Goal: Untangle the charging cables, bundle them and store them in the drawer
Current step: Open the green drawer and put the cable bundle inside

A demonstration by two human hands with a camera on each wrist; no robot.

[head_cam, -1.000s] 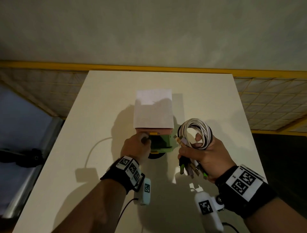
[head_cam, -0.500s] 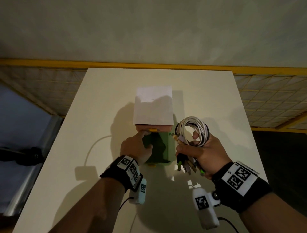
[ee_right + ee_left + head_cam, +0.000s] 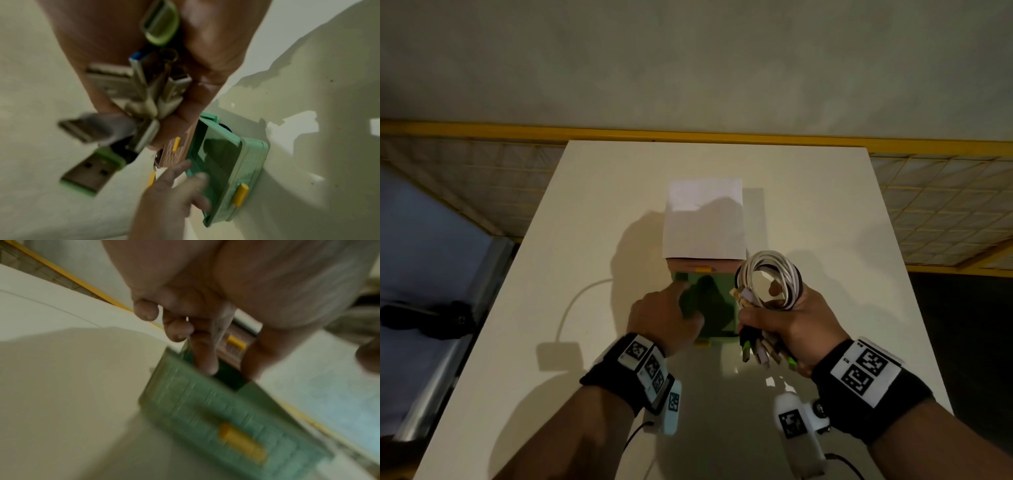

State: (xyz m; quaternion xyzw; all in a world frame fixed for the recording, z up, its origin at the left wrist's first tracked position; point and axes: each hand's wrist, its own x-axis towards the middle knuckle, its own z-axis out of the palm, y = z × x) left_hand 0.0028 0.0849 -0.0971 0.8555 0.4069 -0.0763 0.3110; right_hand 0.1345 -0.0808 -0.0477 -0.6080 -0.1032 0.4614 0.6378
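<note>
A small drawer box (image 3: pixel 705 219) with a white top stands mid-table. Its green drawer (image 3: pixel 717 308) (image 3: pixel 205 410) (image 3: pixel 222 155) is pulled out toward me, with a yellow handle (image 3: pixel 239 196) on its front, and looks empty. My left hand (image 3: pixel 690 299) (image 3: pixel 228 369) (image 3: pixel 191 170) pinches the drawer's left wall, index finger along the outside and thumb inside. My right hand (image 3: pixel 760 305) (image 3: pixel 185 113), just right of the drawer, grips the coiled cable bundle (image 3: pixel 786 274). Its USB plugs (image 3: pixel 763 353) (image 3: pixel 144 91) stick out below the fist.
The white table (image 3: pixel 825 205) has bare surface behind and to both sides of the box. A white cord (image 3: pixel 571 305) arcs across the left side to a flat square piece (image 3: pixel 558 354). A yellow-framed mesh fence (image 3: pixel 482 171) runs behind the table.
The green drawer has slid out toward me, from barely open to well out. My left hand went from its front to its left wall. The right hand still holds the bundle.
</note>
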